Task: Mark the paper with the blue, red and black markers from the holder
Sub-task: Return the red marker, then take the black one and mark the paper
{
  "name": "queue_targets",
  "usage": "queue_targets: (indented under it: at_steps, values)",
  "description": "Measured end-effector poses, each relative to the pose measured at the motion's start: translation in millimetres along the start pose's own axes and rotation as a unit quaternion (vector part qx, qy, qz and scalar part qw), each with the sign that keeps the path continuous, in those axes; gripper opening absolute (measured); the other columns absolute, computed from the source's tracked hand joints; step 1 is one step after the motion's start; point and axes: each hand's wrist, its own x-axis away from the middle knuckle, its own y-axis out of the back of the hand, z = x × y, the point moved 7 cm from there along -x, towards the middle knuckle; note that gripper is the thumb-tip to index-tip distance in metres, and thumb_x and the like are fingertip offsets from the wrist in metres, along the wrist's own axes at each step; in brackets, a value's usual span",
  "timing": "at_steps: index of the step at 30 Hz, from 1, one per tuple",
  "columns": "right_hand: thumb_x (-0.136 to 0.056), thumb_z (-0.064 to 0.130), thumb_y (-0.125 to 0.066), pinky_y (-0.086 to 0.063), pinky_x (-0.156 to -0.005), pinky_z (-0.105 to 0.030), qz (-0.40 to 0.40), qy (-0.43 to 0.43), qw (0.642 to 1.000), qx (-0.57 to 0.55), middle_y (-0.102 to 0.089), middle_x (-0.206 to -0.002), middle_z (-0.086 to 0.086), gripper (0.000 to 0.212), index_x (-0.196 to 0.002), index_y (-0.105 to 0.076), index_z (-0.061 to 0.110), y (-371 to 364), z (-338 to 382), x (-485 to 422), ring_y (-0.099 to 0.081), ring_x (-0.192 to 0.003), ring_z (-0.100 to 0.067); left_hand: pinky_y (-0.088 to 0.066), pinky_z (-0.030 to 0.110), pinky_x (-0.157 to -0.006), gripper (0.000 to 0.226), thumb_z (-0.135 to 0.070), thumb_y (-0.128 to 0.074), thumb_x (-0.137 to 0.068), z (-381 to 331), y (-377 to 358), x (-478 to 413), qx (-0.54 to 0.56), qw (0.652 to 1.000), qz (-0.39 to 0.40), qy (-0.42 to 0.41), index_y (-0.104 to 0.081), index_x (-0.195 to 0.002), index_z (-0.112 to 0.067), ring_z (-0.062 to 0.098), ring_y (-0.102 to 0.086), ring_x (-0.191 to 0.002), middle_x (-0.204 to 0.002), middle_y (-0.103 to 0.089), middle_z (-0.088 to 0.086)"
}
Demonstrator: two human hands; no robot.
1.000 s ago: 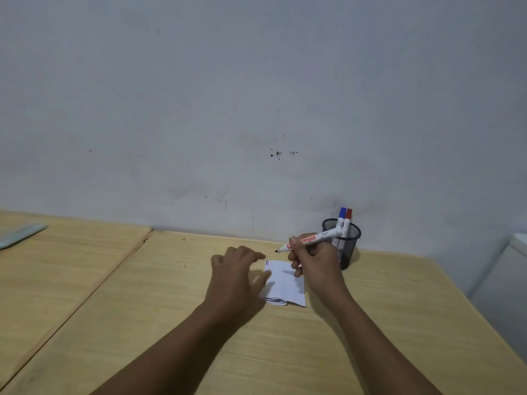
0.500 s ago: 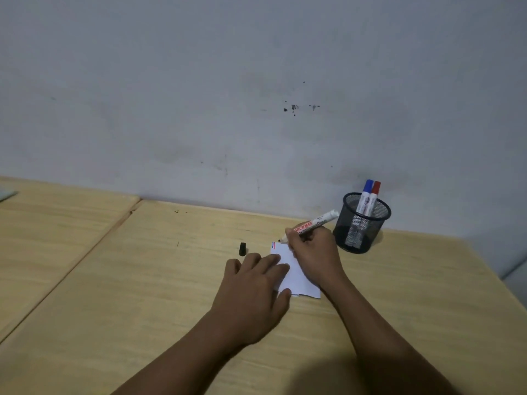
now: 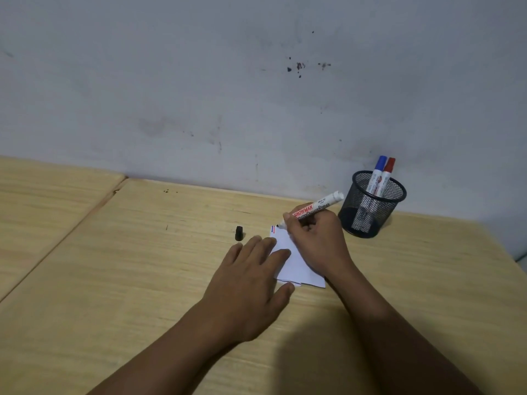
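A small folded white paper (image 3: 296, 266) lies on the wooden table (image 3: 142, 266), with short blue and red lines at its far left corner. My right hand (image 3: 316, 240) grips the uncapped black marker (image 3: 313, 208), whose tip touches that corner of the paper. My left hand (image 3: 251, 277) lies flat with fingers spread, pressing on the paper's left edge. The marker's black cap (image 3: 239, 233) lies on the table left of the paper. A black mesh holder (image 3: 370, 206) stands to the right, holding the blue marker (image 3: 377, 173) and the red marker (image 3: 386, 176), both capped.
A grey wall (image 3: 256, 81) rises right behind the table. A seam (image 3: 94, 206) runs where a second table surface joins on the left. The table's right edge (image 3: 507, 252) slants off at the far right.
The view has tilted down. My right hand lowered the black marker from mid-air until its tip met the paper. My left hand flattened onto the paper. The black cap came into view on the table.
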Motion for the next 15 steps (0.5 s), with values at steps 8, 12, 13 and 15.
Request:
queue_targets:
  at_steps: [8,12,13,15]
  values:
    - [-0.094,0.032,-0.066,-0.054,-0.065,-0.027,0.000,-0.005,1.000,-0.009,-0.074,-0.076,0.000,0.022,-0.087,-0.074,0.012,1.1,-2.6,-1.8,-0.070,-0.071,-0.011,-0.029,0.039,-0.112,0.053,-0.056,-0.032,-0.094,-0.7,2.6,-1.0,-0.002,1.000,-0.014,-0.001,-0.037,-0.140,-0.030,0.019,-0.033,-0.134,-0.145,-0.039,-0.002]
    - [-0.094,0.032,-0.066,-0.052,-0.065,-0.025,-0.001,-0.008,1.000,-0.009,-0.074,-0.077,-0.001,0.024,-0.090,-0.075,0.010,1.0,-3.5,-2.4,-0.070,-0.071,-0.013,-0.029,0.039,-0.112,0.053,-0.057,-0.030,-0.094,0.0,0.9,-1.2,-0.005,1.000,-0.012,0.001,-0.035,-0.140,-0.031,0.019,-0.032,-0.134,-0.146,-0.038,-0.003]
    - [-0.094,0.032,-0.066,-0.053,-0.065,-0.026,-0.001,-0.009,1.000,-0.009,-0.074,-0.078,-0.002,0.025,-0.090,-0.075,0.009,0.9,-3.9,-2.6,-0.070,-0.072,-0.014,-0.028,0.039,-0.113,0.054,-0.057,-0.029,-0.094,0.3,0.1,-1.3,-0.004,1.000,-0.009,0.002,-0.034,-0.141,-0.032,0.019,-0.031,-0.135,-0.147,-0.037,-0.003]
    - [-0.093,0.032,-0.066,-0.054,-0.066,-0.028,0.000,-0.008,1.000,-0.008,-0.074,-0.079,-0.003,0.025,-0.090,-0.075,0.009,0.3,-3.7,-2.8,-0.070,-0.073,-0.015,-0.028,0.040,-0.114,0.054,-0.057,-0.029,-0.094,0.7,-0.1,-1.5,-0.005,1.000,-0.009,0.002,-0.034,-0.141,-0.032,0.019,-0.030,-0.136,-0.148,-0.036,-0.002]
